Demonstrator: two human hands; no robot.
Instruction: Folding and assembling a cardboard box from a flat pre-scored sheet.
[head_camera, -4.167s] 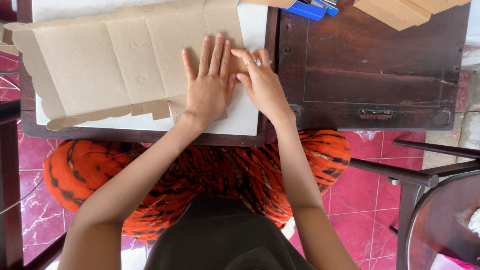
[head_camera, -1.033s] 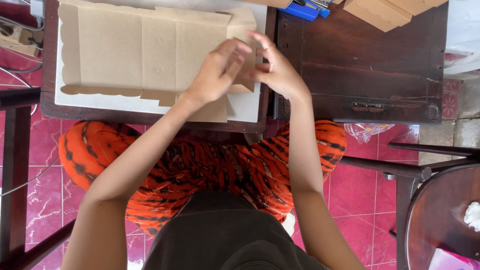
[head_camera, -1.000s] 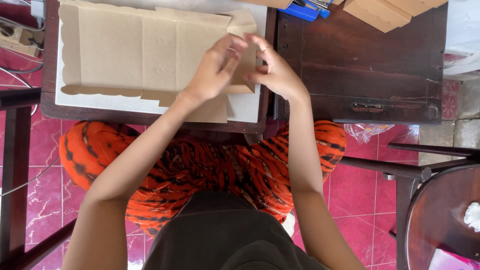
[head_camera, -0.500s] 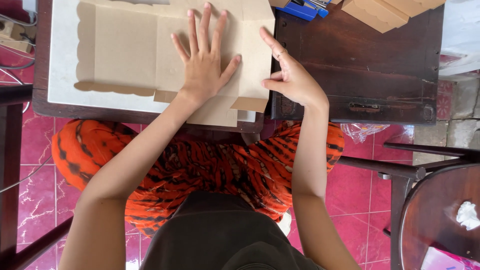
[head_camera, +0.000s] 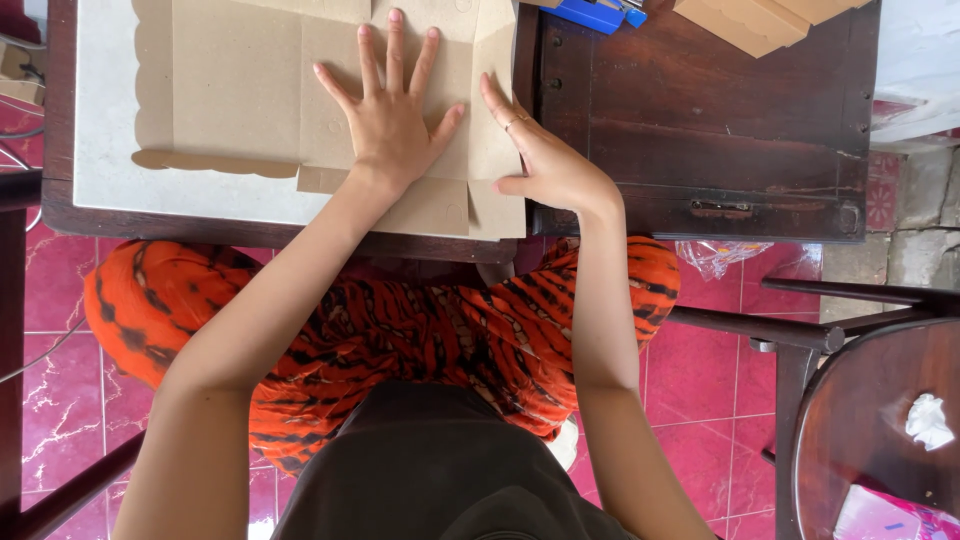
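Dark wooden bench (head_camera: 700, 130) over pink tiles carries a flat cardboard box blank (head_camera: 240, 90) on a white sheet (head_camera: 100, 150). Left hand (head_camera: 390, 120), grip released, fingers spread, presses the blank flat. Right hand (head_camera: 545, 160), open, edges against the side flap (head_camera: 495, 120) just beside it. Risk: uneven pressure could crease the flap off its score line.

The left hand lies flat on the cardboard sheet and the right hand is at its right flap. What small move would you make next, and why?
Probably fold the right flap up and inward along its crease with the right hand. That hand's edge already stands against this flap, which looks slightly raised, while the left hand lies spread on the cardboard sheet, pinning it to the white board.
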